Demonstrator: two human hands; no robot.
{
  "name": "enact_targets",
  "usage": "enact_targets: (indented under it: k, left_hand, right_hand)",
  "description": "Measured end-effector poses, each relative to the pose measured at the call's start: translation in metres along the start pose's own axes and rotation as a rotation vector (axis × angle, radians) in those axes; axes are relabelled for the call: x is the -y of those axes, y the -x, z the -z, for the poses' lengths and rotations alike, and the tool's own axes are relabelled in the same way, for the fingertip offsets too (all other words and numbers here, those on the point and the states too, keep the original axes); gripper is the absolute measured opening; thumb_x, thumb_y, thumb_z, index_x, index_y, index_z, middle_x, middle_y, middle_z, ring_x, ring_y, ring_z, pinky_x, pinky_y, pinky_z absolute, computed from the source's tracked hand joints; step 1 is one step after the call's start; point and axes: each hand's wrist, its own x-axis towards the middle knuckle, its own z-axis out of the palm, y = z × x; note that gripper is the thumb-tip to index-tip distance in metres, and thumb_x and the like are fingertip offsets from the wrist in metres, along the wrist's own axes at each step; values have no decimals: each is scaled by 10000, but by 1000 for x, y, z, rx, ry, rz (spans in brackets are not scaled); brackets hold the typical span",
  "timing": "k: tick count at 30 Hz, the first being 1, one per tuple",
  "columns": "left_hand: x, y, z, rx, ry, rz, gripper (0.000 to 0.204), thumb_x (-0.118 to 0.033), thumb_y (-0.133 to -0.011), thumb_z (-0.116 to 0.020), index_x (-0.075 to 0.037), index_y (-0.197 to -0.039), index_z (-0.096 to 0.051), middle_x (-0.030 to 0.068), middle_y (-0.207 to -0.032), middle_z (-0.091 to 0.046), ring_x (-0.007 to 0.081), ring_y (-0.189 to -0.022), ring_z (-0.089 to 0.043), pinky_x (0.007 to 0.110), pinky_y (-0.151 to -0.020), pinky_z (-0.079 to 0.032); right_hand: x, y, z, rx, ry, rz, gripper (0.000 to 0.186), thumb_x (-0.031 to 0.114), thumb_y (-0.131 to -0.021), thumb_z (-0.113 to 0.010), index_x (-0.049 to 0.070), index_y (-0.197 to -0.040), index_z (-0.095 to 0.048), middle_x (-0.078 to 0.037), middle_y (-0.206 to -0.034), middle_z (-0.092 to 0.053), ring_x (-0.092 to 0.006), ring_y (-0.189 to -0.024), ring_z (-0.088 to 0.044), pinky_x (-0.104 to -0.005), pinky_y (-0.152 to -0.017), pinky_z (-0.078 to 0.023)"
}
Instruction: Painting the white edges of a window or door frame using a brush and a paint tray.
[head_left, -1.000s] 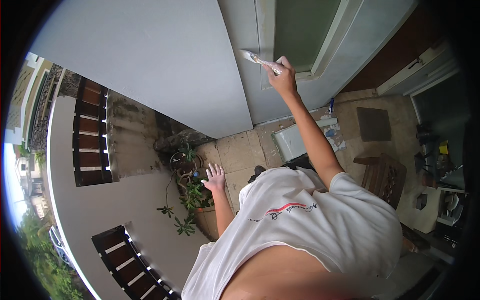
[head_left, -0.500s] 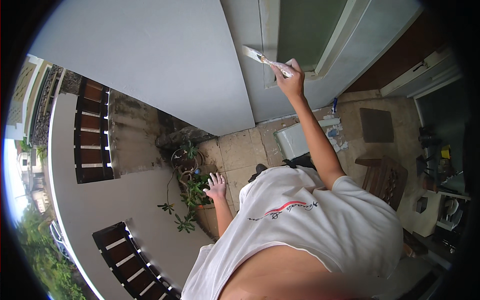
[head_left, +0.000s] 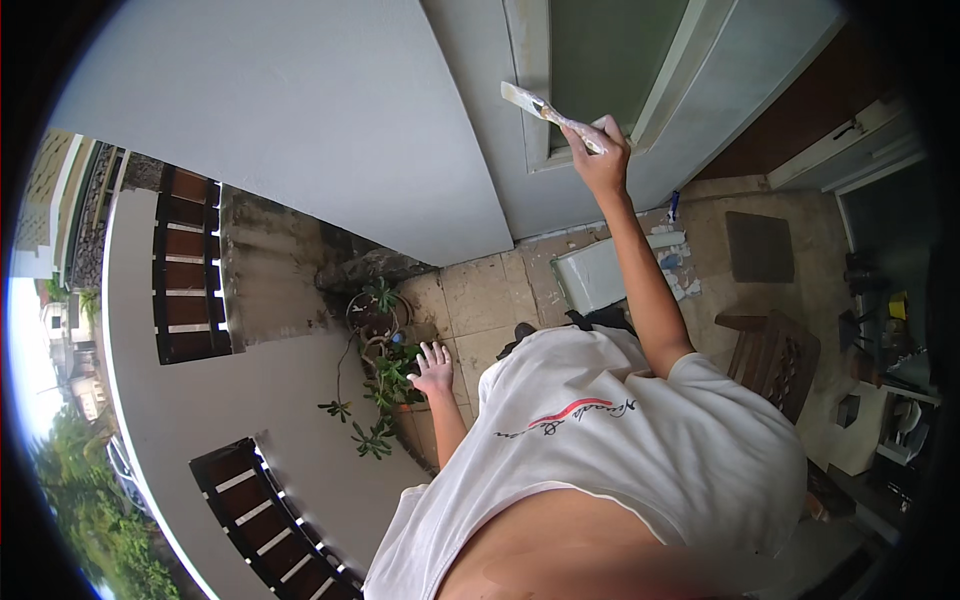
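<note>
Up by the window frame (head_left: 535,60), my right hand (head_left: 603,160) is closed round the handle of a flat paintbrush (head_left: 553,112). Its handle is smeared with white paint, and the pale bristles point up and left, at the left side of the frame. Whether the bristles touch the surface I cannot tell. My left hand (head_left: 432,370) hangs low with its fingers spread, whitish on the skin, holding nothing. Nearest to it is a leafy potted plant (head_left: 385,375).
A large pale wall (head_left: 300,120) juts out at the left. On the tiled floor (head_left: 480,300) lies a paint-smeared white tray (head_left: 588,278) beside paint flakes. A wooden chair (head_left: 770,360) and a dark mat (head_left: 758,247) are at right. Slatted panels (head_left: 190,265) line the left wall.
My right hand has moved slightly right and down with the paintbrush, whose bristles now sit closer to the window frame. The left hand stays spread in nearly the same place.
</note>
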Motion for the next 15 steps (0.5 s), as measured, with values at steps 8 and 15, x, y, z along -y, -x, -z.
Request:
enact_targets:
  k: [8,15]
  left_hand:
    - [25,-3,-21,75,12,33,676,-656,-773,-143,-270,-1328,-132,6,-1313,-336,282,-1209,-290,458,-960,-231]
    - [39,7,-3,36,28,-3,675,-658,-772,-137,-274,-1327,-131,0,-1316,-331,278,-1226,-264,459,-954,-238]
  right_hand:
    - [4,-23,-26,2,-47,59,81,85,-680,-643,46,-751,-640,-66,-617,-454,-211,-520,-475,-317,-467,-391]
    - [-4,-24,18,-34,18,-39,106,100,-683,-655,58,-780,-650,-59,-613,-453,-194,-511,-465,-301,-464,-380]
